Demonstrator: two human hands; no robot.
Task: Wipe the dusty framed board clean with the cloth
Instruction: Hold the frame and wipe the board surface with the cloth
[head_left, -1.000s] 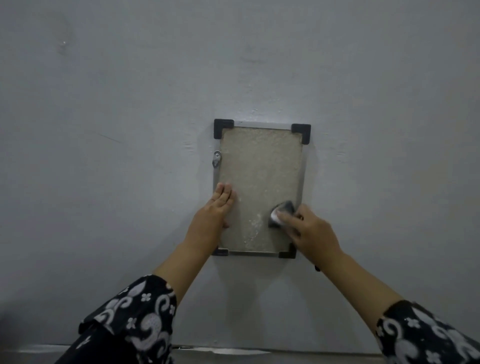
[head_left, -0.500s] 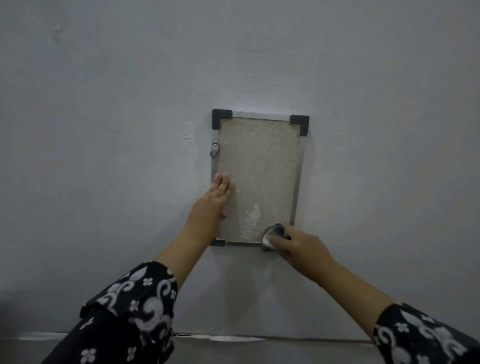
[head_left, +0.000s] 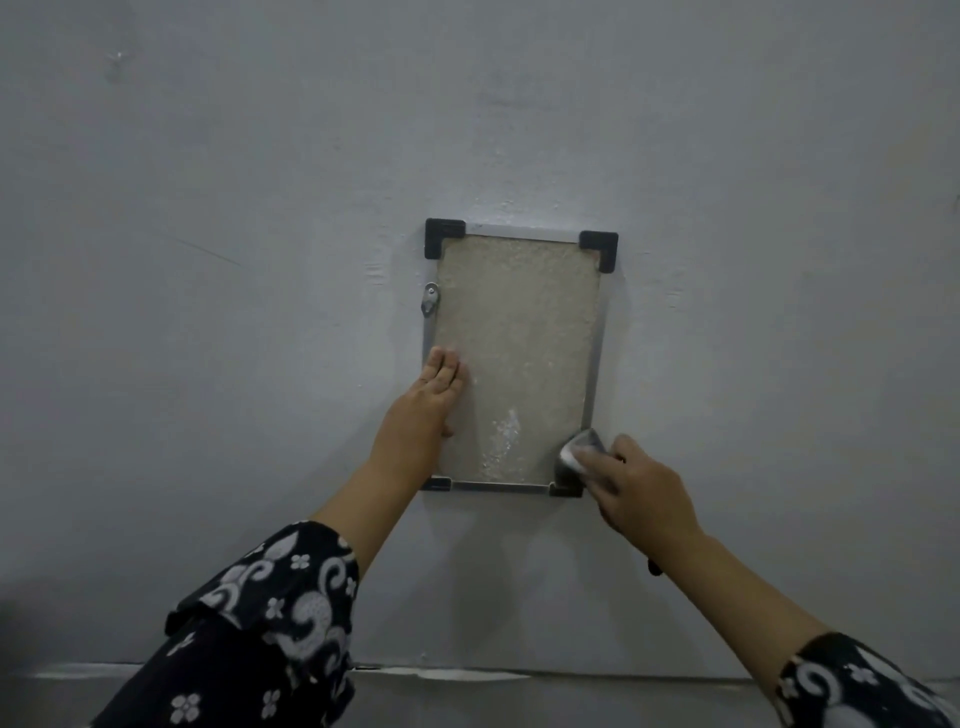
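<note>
A framed board (head_left: 519, 332) hangs on the grey wall, with a beige dusty panel, a metal rim and black corner caps. A whitish smear of dust (head_left: 501, 436) shows in its lower middle. My left hand (head_left: 423, 410) lies flat with straight fingers on the board's left edge. My right hand (head_left: 636, 488) grips a small grey cloth (head_left: 579, 449) and holds it against the board's lower right corner, partly over the frame.
A small metal hanger clip (head_left: 430, 305) sits on the frame's left side. The grey wall (head_left: 260, 260) surrounds the board. A ledge or floor line (head_left: 467, 675) runs along the bottom. Patterned dark sleeves cover both forearms.
My right hand with the cloth went down the board's right side to the bottom edge, then shifted right to the lower right corner. The left hand stayed pressed on the left edge.
</note>
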